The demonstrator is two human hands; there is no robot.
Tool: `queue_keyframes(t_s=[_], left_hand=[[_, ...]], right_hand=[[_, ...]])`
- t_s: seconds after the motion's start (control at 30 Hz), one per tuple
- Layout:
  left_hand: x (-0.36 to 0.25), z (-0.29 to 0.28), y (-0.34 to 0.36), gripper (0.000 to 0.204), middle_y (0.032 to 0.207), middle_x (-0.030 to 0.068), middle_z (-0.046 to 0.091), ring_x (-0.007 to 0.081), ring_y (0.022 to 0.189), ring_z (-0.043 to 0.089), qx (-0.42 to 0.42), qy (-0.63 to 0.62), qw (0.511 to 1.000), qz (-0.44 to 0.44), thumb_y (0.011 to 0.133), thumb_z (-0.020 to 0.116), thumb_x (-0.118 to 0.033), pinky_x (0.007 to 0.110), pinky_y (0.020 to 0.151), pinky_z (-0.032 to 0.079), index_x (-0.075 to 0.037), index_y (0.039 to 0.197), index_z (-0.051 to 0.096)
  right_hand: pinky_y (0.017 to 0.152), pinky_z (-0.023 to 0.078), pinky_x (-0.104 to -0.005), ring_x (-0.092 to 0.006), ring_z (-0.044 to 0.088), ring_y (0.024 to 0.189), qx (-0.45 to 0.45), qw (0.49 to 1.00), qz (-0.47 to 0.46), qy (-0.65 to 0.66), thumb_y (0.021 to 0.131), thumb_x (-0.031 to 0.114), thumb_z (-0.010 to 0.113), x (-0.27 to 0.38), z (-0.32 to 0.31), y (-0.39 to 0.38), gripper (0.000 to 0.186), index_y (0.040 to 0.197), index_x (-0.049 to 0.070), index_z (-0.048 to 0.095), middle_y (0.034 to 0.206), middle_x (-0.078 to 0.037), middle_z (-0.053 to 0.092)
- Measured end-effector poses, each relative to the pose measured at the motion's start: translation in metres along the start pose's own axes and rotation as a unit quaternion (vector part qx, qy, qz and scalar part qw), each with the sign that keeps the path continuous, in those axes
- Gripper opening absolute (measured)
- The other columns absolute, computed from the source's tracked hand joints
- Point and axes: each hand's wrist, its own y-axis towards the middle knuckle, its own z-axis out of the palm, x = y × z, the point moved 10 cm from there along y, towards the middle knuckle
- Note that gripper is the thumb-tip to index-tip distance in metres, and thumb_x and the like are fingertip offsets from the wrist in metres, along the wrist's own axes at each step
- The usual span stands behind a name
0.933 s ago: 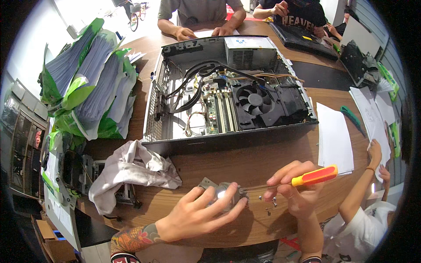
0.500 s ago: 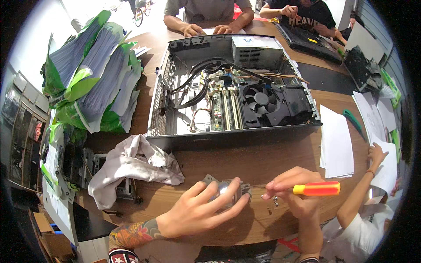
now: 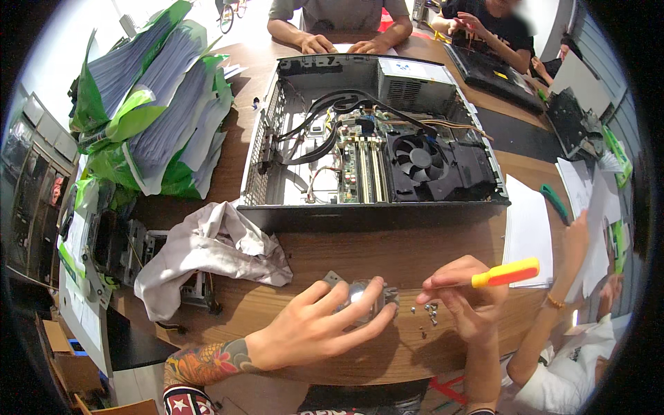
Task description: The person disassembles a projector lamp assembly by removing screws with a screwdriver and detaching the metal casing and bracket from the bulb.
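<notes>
My left hand (image 3: 325, 325) is closed over a small metal part with a round shiny middle (image 3: 358, 299), pressing it to the wooden table near its front edge. The fingers hide much of that part, so its kind cannot be told. In my right hand (image 3: 470, 297) is a screwdriver (image 3: 506, 272) with a yellow and red handle. Its thin shaft points left toward the metal part; whether the tip touches is unclear. Several loose screws (image 3: 431, 315) lie on the table just below my right fingertips.
An opened desktop computer case (image 3: 373, 213) with fan and cables stands beyond my hands. To the left are a crumpled white cloth (image 3: 214, 256) and green-wrapped paper stacks (image 3: 166, 111). White sheets (image 3: 527, 228) lie right. Other people sit at the far side; one person's arm (image 3: 553, 297) reaches in from the right.
My right hand has shifted slightly up and its screwdriver handle tilts higher, showing more of the screws. My left hand keeps its hold. The person at right has reached farther away over the papers.
</notes>
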Motion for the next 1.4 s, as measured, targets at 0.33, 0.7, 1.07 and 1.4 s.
queue_keyframes(t_s=[0.33,0.7,1.07,1.4], left_hand=[[-0.005,0.0,0.001,0.046,0.131,0.0101,0.058,0.0182,0.087,0.056,0.001,0.029,1.0,0.003,0.082,0.057,-0.022,0.03,0.079,0.048,-0.014,0.126,0.058],[-0.002,-0.001,0.001,0.046,0.129,0.0111,0.059,0.016,0.081,0.054,-0.018,0.016,1.0,-0.001,0.081,0.064,-0.018,0.027,0.066,0.043,-0.021,0.127,0.061],[0.001,0.001,-0.002,0.047,0.129,0.0115,0.059,0.0155,0.082,0.054,-0.021,0.006,1.0,-0.011,0.079,0.062,-0.018,0.026,0.067,0.043,-0.021,0.126,0.061],[-0.004,0.0,0.0,0.047,0.129,0.01,0.06,0.0151,0.082,0.054,-0.026,0.013,1.0,0.0,0.077,0.062,-0.017,0.026,0.067,0.044,-0.019,0.124,0.061]], right_hand=[[0.07,0.06,-0.0313,-0.025,0.071,0.078,0.01,0.998,-0.04,-0.052,0.088,-0.006,0.063,0.006,0.003,-0.002,0.011,0.098,-0.007,0.067,0.093,-0.018,0.067],[0.069,0.062,-0.0325,-0.0262,0.072,0.078,0.005,0.998,-0.058,-0.013,0.085,-0.005,0.071,0.0,0.002,-0.004,0.02,0.099,-0.001,0.058,0.092,-0.021,0.066],[0.075,0.06,-0.0332,-0.0255,0.071,0.083,0.008,1.0,0.029,-0.007,0.084,-0.011,0.062,-0.005,0.006,0.0,0.019,0.103,-0.007,0.062,0.094,-0.02,0.066],[0.073,0.06,-0.0325,-0.0234,0.071,0.082,-0.027,0.999,0.013,-0.039,0.081,0.002,0.077,-0.011,-0.001,-0.004,0.017,0.092,-0.001,0.064,0.089,-0.015,0.067]])
